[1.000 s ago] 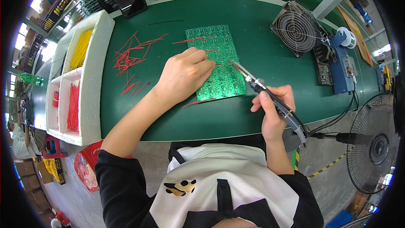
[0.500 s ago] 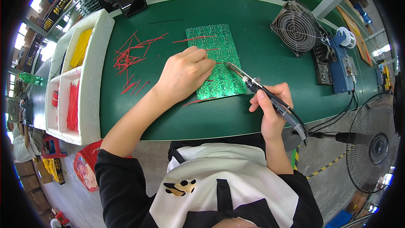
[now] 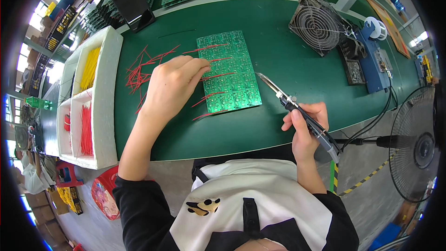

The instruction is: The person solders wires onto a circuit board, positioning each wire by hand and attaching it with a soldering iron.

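Green printed circuit board (image 3: 239,86) lies between your hands, red wires (image 3: 218,76) crossing its nine-o'clock edge. There, your left hand (image 3: 174,86) is bunched; I can't tell whether its fingertips pinch a wire. At four o'clock your right hand (image 3: 304,135) grips the soldering iron (image 3: 288,103), tip just off the board. Swinging it inward carelessly could burn those left fingers, and a bumped board could skew any unsoldered wire.

A green circuit-board panel (image 3: 244,78) lies flat near mid-frame, slightly turned (five red wires (image 3: 218,76) rest over its left side); right of centre, a black-and-grey soldering iron (image 3: 289,104) slants, tip up-left, just beside the panel
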Motion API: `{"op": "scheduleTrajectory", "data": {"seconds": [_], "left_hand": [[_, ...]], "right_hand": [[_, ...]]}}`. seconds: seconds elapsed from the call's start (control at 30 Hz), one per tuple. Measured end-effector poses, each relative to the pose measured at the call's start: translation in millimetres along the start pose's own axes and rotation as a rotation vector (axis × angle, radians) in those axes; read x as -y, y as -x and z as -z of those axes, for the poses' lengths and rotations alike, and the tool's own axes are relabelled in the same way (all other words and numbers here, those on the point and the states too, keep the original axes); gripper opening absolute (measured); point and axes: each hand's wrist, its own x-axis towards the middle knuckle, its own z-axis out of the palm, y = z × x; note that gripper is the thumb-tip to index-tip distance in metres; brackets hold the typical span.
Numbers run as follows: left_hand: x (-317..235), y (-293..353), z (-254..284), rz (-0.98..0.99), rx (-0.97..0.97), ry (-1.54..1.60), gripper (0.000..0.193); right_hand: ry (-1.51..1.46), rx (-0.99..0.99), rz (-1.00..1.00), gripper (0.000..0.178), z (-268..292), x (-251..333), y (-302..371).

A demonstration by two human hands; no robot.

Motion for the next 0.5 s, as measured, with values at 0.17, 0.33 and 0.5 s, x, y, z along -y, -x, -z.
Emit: {"op": "scheduleTrajectory", "data": {"seconds": [0.17, 0.33, 0.5], "left_hand": [[-20.9, 5.9, -3.9, 0.065, 0.162, 0.085, 0.009], [-29.8, 9.9, -13.6, 0.081, 0.186, 0.166, 0.007], [-22.4, 12.0, -21.0, 0.039, 0.114, 0.214, 0.007]], "right_hand": [[0.034, -0.009, -0.052, 0.017, -0.1, 3.9, 13.5], [0.079, -0.003, -0.063, 0.016, -4.5, 4.8, 17.2], [0.077, 0.02, -0.064, 0.018, -4.3, 5.7, 17.3]]}}
